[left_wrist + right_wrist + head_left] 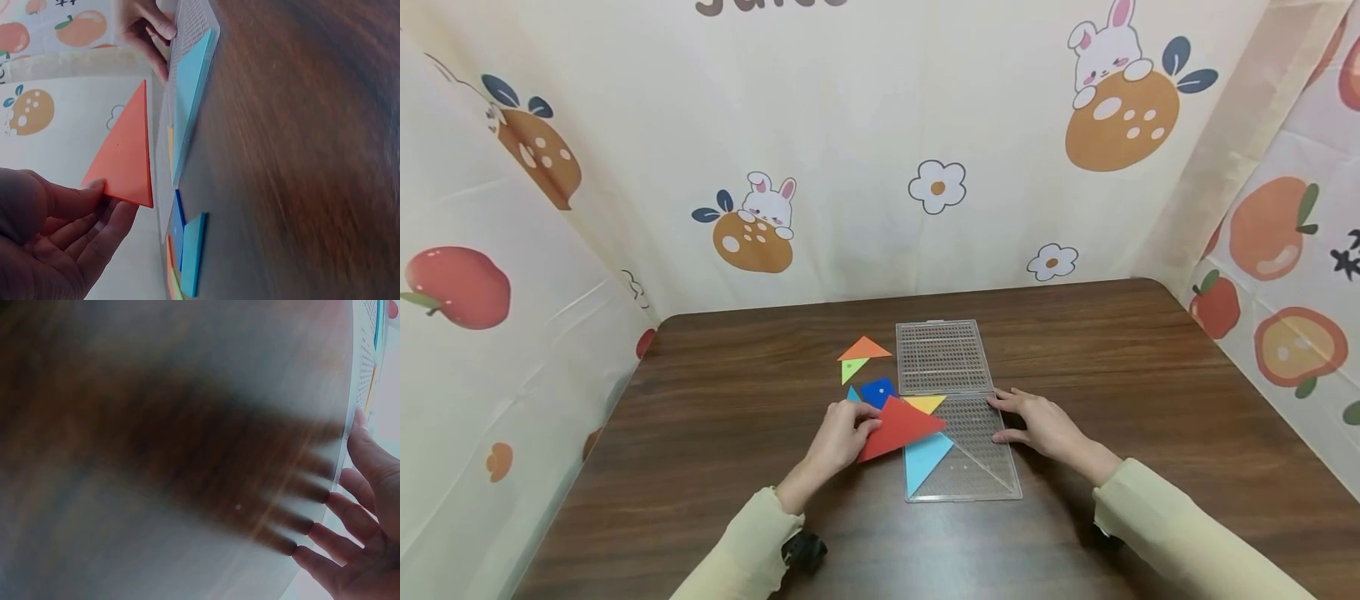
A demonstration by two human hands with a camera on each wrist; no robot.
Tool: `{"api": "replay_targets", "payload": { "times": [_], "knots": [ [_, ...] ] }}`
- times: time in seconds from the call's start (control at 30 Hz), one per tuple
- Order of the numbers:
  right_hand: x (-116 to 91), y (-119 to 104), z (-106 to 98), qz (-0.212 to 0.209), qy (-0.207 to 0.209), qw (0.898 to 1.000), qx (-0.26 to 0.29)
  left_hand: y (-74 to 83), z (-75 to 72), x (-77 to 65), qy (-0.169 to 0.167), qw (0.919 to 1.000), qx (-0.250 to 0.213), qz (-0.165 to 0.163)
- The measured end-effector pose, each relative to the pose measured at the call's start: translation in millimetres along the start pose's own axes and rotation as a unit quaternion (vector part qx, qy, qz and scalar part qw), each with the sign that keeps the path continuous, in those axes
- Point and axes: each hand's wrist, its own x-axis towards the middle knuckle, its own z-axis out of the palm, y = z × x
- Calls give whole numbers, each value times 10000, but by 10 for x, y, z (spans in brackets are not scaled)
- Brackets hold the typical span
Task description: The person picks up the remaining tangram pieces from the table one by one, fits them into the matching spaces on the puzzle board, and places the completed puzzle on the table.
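Observation:
A large red triangle tile [901,427] is pinched between the thumb and fingers of my left hand [842,433]; the left wrist view shows it raised off the table and tilted. It overlaps the lower half of a hinged clear plastic case [977,475] that lies unfolded. Inside that half sit a light blue triangle [927,458] and a yellow piece [927,403], the latter partly hidden by the red one. My right hand [1045,423] touches the case's right edge with spread fingertips and thumb.
Left of the case lie a dark blue square [878,392], a small teal piece [853,394] partly behind my left hand, a lime triangle [853,367] and an orange triangle [864,349]. The brown wooden table [730,375] meets a printed curtain [850,250] at the back.

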Motion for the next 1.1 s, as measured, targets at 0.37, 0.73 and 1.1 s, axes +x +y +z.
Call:
{"api": "replay_targets", "payload": {
  "times": [0.37,0.73,1.1],
  "knots": [
    [19,15,-2,-13,4,10000,-84,56,142,22,-378,9992,65,149],
    [11,22,5,-11,-15,10000,-63,152,246,19,-731,9973,57,99],
    [-3,16,-4,-59,57,10000,-37,218,349,30,-804,9958,194,386]
  ]
}}
